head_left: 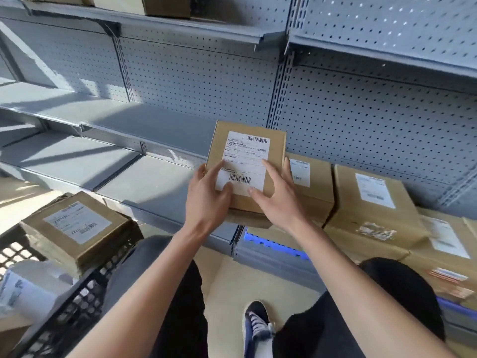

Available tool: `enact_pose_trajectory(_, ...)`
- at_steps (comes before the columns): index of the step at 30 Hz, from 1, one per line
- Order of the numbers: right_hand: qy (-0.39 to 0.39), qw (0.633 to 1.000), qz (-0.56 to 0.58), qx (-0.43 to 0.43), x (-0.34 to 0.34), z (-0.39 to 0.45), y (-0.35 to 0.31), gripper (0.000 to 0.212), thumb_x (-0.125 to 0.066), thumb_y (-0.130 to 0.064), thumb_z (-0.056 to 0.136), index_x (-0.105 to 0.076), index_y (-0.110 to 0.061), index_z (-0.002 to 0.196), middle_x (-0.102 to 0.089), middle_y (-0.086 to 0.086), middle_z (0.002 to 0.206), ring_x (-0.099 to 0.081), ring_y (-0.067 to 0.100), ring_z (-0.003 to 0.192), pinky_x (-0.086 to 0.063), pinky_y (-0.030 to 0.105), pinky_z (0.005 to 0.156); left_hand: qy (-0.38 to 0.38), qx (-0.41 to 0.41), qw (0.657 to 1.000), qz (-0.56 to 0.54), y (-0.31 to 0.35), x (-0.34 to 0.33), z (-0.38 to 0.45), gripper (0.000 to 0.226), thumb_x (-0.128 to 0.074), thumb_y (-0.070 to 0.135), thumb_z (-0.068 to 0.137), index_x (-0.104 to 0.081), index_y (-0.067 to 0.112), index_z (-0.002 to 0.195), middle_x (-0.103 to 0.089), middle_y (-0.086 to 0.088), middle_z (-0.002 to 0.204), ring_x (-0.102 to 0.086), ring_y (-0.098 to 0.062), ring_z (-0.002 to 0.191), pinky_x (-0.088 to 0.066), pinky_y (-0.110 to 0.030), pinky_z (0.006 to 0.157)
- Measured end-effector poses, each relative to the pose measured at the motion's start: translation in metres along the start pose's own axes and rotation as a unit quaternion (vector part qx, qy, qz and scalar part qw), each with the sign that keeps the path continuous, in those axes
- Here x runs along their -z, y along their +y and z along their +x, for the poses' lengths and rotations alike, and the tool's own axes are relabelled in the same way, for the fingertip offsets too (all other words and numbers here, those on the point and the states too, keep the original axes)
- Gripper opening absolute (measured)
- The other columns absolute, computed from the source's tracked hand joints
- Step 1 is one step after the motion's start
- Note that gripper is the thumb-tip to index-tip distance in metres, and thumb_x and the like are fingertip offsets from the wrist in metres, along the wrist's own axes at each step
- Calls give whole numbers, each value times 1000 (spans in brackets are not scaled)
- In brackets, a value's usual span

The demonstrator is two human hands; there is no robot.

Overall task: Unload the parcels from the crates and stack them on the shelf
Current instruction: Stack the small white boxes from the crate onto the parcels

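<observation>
A small brown cardboard parcel with a white shipping label sits on top of another box at the left end of a row on the grey shelf. My left hand holds its left edge, thumb and forefinger on the label. On the other side, my right hand has its fingers spread over the label and near corner. Another labelled parcel lies in the black plastic crate at the lower left. A white plastic-wrapped parcel lies in the same crate.
Further labelled cardboard boxes fill the shelf to the right. A higher shelf and a perforated back panel rise behind. Boxes stand on the top shelf. My knees and one shoe are below, on a pale floor.
</observation>
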State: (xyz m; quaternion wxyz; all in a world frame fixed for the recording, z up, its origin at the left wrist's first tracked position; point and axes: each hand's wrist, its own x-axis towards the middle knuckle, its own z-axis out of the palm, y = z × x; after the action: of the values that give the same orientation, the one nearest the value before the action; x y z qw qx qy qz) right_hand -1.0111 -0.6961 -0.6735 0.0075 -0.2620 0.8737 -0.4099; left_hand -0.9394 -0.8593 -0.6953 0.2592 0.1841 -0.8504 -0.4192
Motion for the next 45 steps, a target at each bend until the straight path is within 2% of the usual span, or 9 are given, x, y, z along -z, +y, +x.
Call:
enact_pose_trajectory(8, 70, 996, -3, -54, 87, -29, 58, 72, -67, -41, 93, -29, -39, 155, 14, -6, 168, 1, 5, 153, -10, 19, 111, -48, -67, 996, -31, 68, -86, -7, 54, -59, 26, 95, -49, 35, 147, -47, -5, 145, -48, -26, 130, -46, -46, 106)
enact_pose_trajectory(16, 135, 985, -23, -103, 142, -61, 106, 72, -64, -40, 95, -25, -40, 156, 19, -10, 166, 4, 4, 152, -12, 25, 114, -128, -118, 983, -50, 114, -154, -24, 52, -57, 32, 96, -43, 45, 145, -37, -9, 154, -44, -29, 137, -46, -46, 107)
enact_pose_trajectory(21, 190, 972, -29, -133, 164, -84, 124, 73, -66, -39, 94, -28, -36, 156, 15, -3, 168, 2, 7, 153, -13, 23, 113, -181, -144, 970, -74, 136, -185, -36, 52, -53, 32, 92, -41, 52, 139, -31, -8, 157, -55, -43, 122, -45, -52, 106)
enact_pose_trajectory(24, 238, 961, -36, -137, 176, -93, 137, 75, -69, -38, 92, -29, -35, 155, 4, -5, 169, 4, 4, 152, -14, 26, 114, -188, -154, 966, -86, 146, -203, -43, 54, -54, 25, 96, -43, 43, 146, -31, -9, 157, -50, -41, 128, -41, -50, 111)
enact_pose_trajectory(27, 285, 948, -25, -140, 191, -104, 155, 75, -71, -39, 89, -32, -37, 153, -14, -7, 167, 1, 6, 153, -14, 28, 117, -201, -174, 960, -91, 162, -222, -50, 55, -55, 22, 98, -42, 38, 149, -35, -10, 154, -49, -36, 129, -38, -43, 113)
enact_pose_trajectory(31, 321, 934, -20, -155, 217, -122, 185, 70, -71, -40, 89, -37, -39, 149, -36, -18, 153, -32, -1, 137, -29, 26, 113, -225, -195, 949, -99, 190, -256, -64, 57, -55, 19, 97, -43, 37, 149, -40, -15, 152, -33, -25, 145, -34, -32, 113)
enact_pose_trajectory(36, 348, 924, -55, -149, 255, -141, 219, 63, -71, -31, 88, -43, -31, 145, -41, -15, 146, -36, 4, 138, -31, 26, 114, -259, -222, 934, -108, 220, -298, -83, 56, -57, 13, 97, -45, 28, 150, -43, -18, 149, -34, -2, 122, -22, -8, 95)
enact_pose_trajectory(42, 389, 905, -80, -151, 296, -157, 262, 67, -74, -32, 87, -42, -24, 145, -43, -11, 143, -38, -3, 130, -30, 16, 106, -308, -225, 918, -112, 249, -344, -96, 61, -59, 13, 97, -42, 30, 153, -40, -14, 153, -28, 7, 118, -18, 7, 96)
enact_pose_trajectory(45, 389, 903, -88, -161, 311, -157, 282, 63, -73, -32, 88, -44, -25, 143, -45, -12, 140, -39, 0, 131, -31, 19, 108, -332, -227, 908, -118, 259, -367, -94, 61, -61, 15, 96, -43, 32, 152, -32, -5, 160, -21, -2, 144, -22, -17, 119)
